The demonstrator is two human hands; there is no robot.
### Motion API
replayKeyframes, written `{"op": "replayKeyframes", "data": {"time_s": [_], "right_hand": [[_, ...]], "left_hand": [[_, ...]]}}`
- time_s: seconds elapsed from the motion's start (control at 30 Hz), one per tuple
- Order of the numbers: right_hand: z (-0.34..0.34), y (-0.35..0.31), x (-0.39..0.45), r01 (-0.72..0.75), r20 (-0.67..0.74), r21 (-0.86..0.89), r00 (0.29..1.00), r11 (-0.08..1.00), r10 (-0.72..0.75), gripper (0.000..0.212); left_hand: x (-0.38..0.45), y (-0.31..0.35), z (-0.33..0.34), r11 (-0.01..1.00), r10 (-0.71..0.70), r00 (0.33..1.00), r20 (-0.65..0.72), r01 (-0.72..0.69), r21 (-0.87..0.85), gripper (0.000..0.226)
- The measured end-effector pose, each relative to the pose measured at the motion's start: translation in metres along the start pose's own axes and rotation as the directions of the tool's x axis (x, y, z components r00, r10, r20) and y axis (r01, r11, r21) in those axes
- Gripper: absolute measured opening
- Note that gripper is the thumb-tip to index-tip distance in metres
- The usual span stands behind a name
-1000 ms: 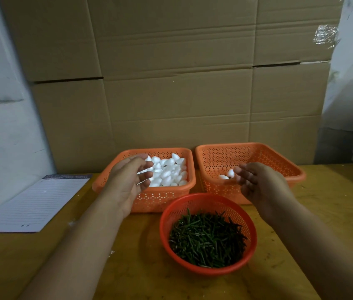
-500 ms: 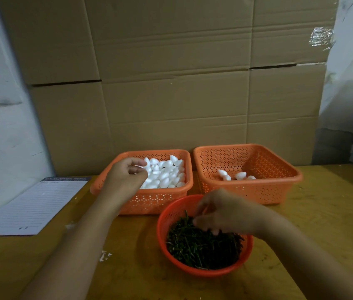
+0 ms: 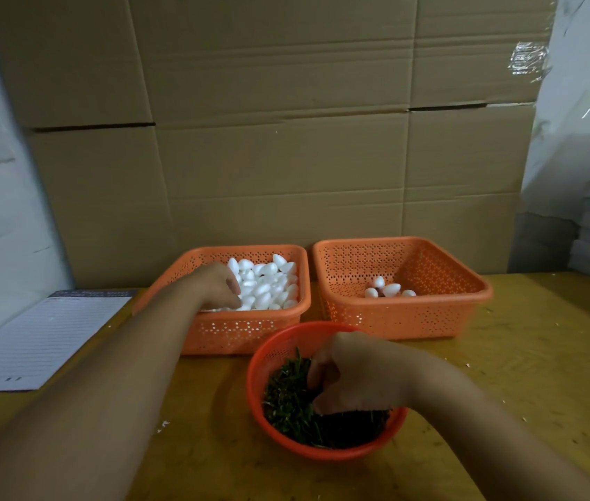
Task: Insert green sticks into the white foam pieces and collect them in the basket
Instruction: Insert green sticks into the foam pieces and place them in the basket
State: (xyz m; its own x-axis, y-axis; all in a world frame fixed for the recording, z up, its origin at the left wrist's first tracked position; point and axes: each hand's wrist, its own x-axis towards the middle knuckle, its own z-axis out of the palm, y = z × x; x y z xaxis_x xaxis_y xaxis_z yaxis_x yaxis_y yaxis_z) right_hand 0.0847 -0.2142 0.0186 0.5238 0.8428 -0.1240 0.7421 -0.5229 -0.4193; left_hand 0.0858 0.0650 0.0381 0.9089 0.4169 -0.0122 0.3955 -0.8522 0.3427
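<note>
Both hands are down in their bins. Left hand (image 3: 219,287) sits curled on the pile of white foam pieces (image 3: 268,282) in the left square basket (image 3: 246,329); I can't tell if it actually holds one, fingertips are buried. Right hand (image 3: 353,374) is bunched, fingers dipped into the green sticks (image 3: 288,399) in the round basket (image 3: 322,453) just under it; any pinch is hidden by the knuckles. Risks as I see them: right hand drags up a tangled clump instead of one stick, or tips the light round basket; left hand knocks foam over the rim. Collection basket (image 3: 431,320), beyond the right hand, holds a few foam pieces (image 3: 387,289); whether they carry sticks is too small to read.
</note>
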Motion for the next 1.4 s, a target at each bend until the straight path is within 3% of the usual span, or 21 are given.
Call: {"op": "replayKeyframes", "data": {"time_s": [0.17,0.3,0.4,0.5,0.6,0.7,0.8,0.9,1.07,1.4], "right_hand": [[0.001,0.001,0.000,0.013,0.006,-0.003,1.000,1.000,-0.013,0.030],[0.001,0.001,0.001,0.015,0.001,0.002,1.000,1.000,-0.015,0.028],[0.001,0.001,0.002,0.020,-0.006,0.001,1.000,1.000,-0.020,0.027],[0.003,0.001,0.003,0.025,-0.015,-0.002,1.000,1.000,-0.025,0.026],[0.005,0.002,0.004,0.040,-0.041,0.007,0.998,0.999,-0.039,0.020],[0.006,0.002,0.004,0.042,-0.047,0.008,0.998,0.999,-0.042,0.017],[0.005,0.002,0.003,0.048,-0.038,0.009,0.998,0.999,-0.047,0.018],[0.005,0.001,0.003,0.054,-0.039,-0.005,0.998,0.999,-0.054,0.018],[0.004,0.001,0.002,0.056,-0.033,-0.013,0.998,0.998,-0.056,0.019],[0.005,0.002,0.003,0.055,-0.046,-0.019,0.997,0.998,-0.056,0.019]], "left_hand": [[0.008,0.002,0.008,0.991,-0.028,0.998,0.051,0.021,0.129,0.018],[0.010,0.000,0.010,0.989,-0.014,0.997,0.071,0.003,0.149,0.028],[0.011,-0.001,0.009,0.998,0.042,0.999,-0.022,-0.041,0.046,0.031],[-0.001,0.007,0.004,0.948,0.095,0.969,-0.229,-0.158,-0.276,0.027],[-0.025,0.020,0.000,0.767,0.090,0.953,-0.290,-0.252,-0.590,0.015],[-0.053,0.034,0.000,0.413,0.104,0.982,-0.158,-0.187,-0.891,0.017],[-0.076,0.043,0.004,0.109,0.185,0.983,-0.012,-0.033,-0.994,0.030],[-0.092,0.045,0.009,-0.058,0.306,0.949,0.071,0.093,-0.994,0.026],[-0.103,0.050,0.012,-0.129,0.364,0.926,0.098,0.154,-0.980,0.030],[-0.107,0.049,0.014,-0.084,0.453,0.886,0.100,0.154,-0.984,0.033]]}}
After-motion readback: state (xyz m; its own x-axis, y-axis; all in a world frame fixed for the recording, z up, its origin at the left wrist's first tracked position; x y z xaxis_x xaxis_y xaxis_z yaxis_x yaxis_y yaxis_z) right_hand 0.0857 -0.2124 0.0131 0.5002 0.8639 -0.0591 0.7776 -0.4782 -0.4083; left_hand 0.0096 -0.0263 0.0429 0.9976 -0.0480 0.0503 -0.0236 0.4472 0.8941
